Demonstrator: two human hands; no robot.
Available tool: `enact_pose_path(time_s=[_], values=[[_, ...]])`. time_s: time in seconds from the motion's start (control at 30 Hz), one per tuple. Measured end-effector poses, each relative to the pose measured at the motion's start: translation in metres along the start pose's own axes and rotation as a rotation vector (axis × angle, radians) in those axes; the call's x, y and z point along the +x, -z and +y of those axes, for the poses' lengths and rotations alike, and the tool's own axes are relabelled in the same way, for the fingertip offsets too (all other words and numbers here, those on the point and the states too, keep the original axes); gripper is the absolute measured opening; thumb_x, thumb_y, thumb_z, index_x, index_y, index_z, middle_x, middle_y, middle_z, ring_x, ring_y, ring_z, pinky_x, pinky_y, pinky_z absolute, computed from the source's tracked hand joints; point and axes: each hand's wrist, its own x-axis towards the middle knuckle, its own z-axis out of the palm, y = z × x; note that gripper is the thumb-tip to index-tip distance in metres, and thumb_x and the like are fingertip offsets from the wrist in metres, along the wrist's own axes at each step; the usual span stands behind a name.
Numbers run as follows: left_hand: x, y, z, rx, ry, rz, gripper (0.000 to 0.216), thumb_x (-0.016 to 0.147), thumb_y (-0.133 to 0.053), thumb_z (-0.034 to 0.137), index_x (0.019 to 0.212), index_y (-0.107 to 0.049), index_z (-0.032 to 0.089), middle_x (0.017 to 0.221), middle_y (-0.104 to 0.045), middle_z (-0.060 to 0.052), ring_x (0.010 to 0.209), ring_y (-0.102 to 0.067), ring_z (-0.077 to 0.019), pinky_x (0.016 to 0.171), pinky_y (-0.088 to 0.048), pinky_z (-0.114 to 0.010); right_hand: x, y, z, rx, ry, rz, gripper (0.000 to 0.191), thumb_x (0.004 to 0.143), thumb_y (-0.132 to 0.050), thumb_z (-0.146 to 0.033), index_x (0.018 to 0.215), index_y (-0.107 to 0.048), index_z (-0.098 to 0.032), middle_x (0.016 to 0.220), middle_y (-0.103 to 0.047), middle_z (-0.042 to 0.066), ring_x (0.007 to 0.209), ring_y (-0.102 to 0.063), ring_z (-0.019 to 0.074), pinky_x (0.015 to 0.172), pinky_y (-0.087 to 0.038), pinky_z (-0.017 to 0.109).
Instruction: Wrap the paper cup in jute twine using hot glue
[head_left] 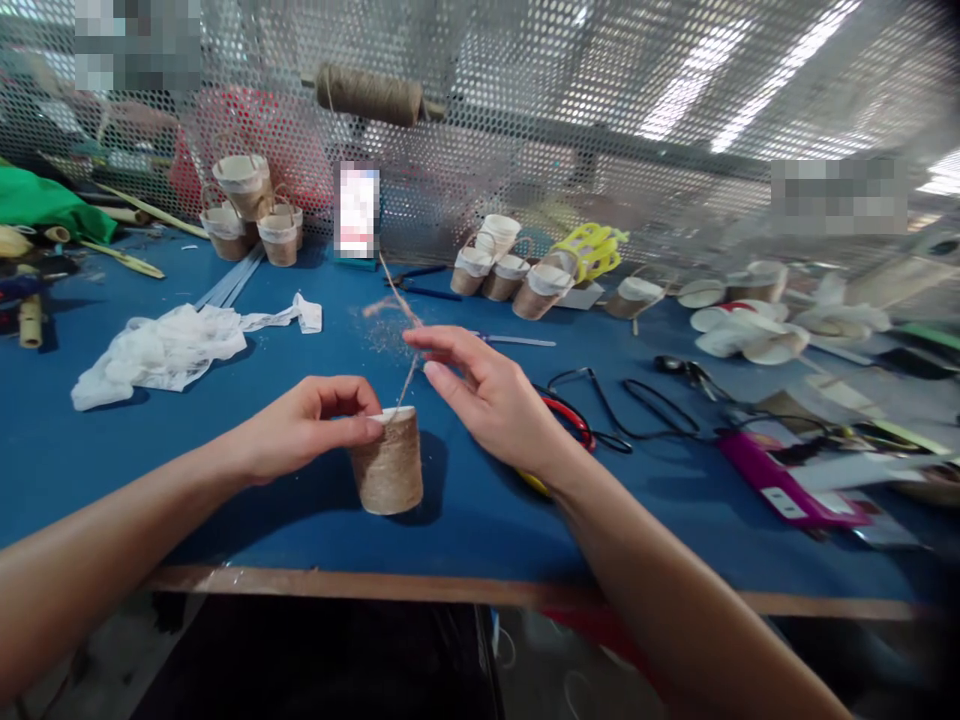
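Note:
A small cup wrapped in brown twine [388,465] stands on the blue table [225,480] near its front edge. My left hand [304,425] grips the cup's rim with thumb and fingers closed on it. My right hand [487,395] pinches a strand of twine [399,300] just above the cup. The strand runs up and back toward a twine spool [371,95] mounted on the perforated metal screen.
White lace fabric [169,345] lies at left. Wrapped cups stand at back left [247,205] and back centre [510,270]. Red-handled scissors [570,420], black cable [637,405], a magenta tool [780,485] and white cups [750,320] crowd the right. A person in red sits behind the screen.

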Motion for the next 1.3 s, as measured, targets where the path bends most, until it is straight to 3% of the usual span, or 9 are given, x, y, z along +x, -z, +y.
enact_pose_path(time_s=[0.2,0.33,0.4,0.53,0.7,0.9,1.1,1.2,1.3], values=[[0.001,-0.004,-0.003,-0.094,0.051,-0.058,0.012,0.072,-0.060,0.024,0.069,-0.054,0.014,0.067,-0.055,0.002,0.062,-0.049,-0.0103,0.063,-0.038,-0.024,0.014,0.001,0.003,0.206,-0.073,-0.278,0.028,0.088,-0.039,-0.016,0.114,-0.049,-0.014,0.120,-0.056,0.010,0.102,-0.059,0.0136,0.085,-0.049,0.030],[0.002,-0.004,-0.005,-0.154,0.048,-0.022,0.013,0.072,-0.061,0.024,0.068,-0.054,0.014,0.066,-0.053,0.002,0.063,-0.048,-0.0099,0.063,-0.038,-0.024,0.032,0.025,0.022,-0.230,-0.347,-0.070,0.030,0.091,-0.031,-0.020,0.115,-0.049,-0.012,0.111,-0.061,0.010,0.078,-0.066,0.0119,0.066,-0.053,0.024],[0.002,-0.003,-0.005,-0.149,0.033,-0.004,0.013,0.072,-0.061,0.024,0.068,-0.053,0.014,0.066,-0.054,0.002,0.063,-0.048,-0.0098,0.064,-0.038,-0.024,0.038,0.038,0.035,-0.523,-0.483,-0.005,0.031,0.091,-0.033,-0.022,0.114,-0.051,-0.011,0.104,-0.064,0.010,0.081,-0.065,0.0153,0.071,-0.051,0.027],[0.002,-0.003,-0.006,-0.081,-0.013,0.028,0.014,0.074,-0.059,0.026,0.069,-0.052,0.015,0.069,-0.055,0.001,0.066,-0.049,-0.0105,0.066,-0.038,-0.025,0.039,0.045,0.061,-0.710,-0.643,-0.120,0.020,0.081,-0.055,-0.026,0.085,-0.064,-0.008,0.090,-0.065,0.015,0.093,-0.061,0.0277,0.081,-0.045,0.038],[0.003,-0.002,-0.009,-0.002,-0.045,0.031,0.016,0.076,-0.057,0.028,0.069,-0.050,0.015,0.080,-0.059,-0.002,0.073,-0.051,-0.0123,0.071,-0.039,-0.027,0.040,0.036,0.083,-0.747,-0.791,-0.248,0.028,0.085,-0.054,-0.030,0.109,-0.055,-0.015,0.111,-0.056,0.008,0.096,-0.057,0.0188,0.080,-0.048,0.038],[0.002,0.002,-0.006,0.139,-0.075,-0.007,0.016,0.078,-0.054,0.029,0.070,-0.050,0.016,0.093,-0.063,-0.005,0.083,-0.056,-0.0154,0.076,-0.041,-0.030,0.039,0.039,0.088,-0.537,-0.803,-0.200,0.024,0.085,-0.054,-0.029,0.102,-0.057,-0.013,0.098,-0.061,0.006,0.081,-0.060,0.0157,0.069,-0.050,0.033],[-0.002,0.007,0.004,0.284,-0.110,-0.093,0.014,0.079,-0.051,0.028,0.071,-0.052,0.016,0.092,-0.062,-0.004,0.088,-0.055,-0.0178,0.082,-0.040,-0.032,0.013,0.051,0.045,-0.229,-0.657,0.073,0.029,0.075,-0.057,-0.018,0.103,-0.049,-0.013,0.085,-0.063,0.004,0.063,-0.059,0.0103,0.057,-0.048,0.022],[-0.001,0.010,0.003,0.272,-0.127,-0.082,0.014,0.080,-0.051,0.028,0.075,-0.054,0.015,0.085,-0.060,-0.003,0.081,-0.054,-0.0154,0.077,-0.041,-0.030,0.000,0.053,0.019,0.214,-0.619,0.051,0.018,0.067,-0.064,-0.022,0.082,-0.055,-0.016,0.059,-0.055,-0.003,0.050,-0.051,0.0085,0.051,-0.045,0.021],[0.001,0.011,0.000,0.219,-0.131,-0.021,0.015,0.080,-0.051,0.028,0.075,-0.054,0.015,0.077,-0.057,-0.001,0.072,-0.052,-0.0127,0.071,-0.041,-0.027,-0.010,0.049,0.004,0.401,-0.612,-0.044,0.015,0.064,-0.068,-0.024,0.071,-0.057,-0.015,0.061,-0.060,0.000,0.050,-0.052,0.0084,0.049,-0.045,0.021]])
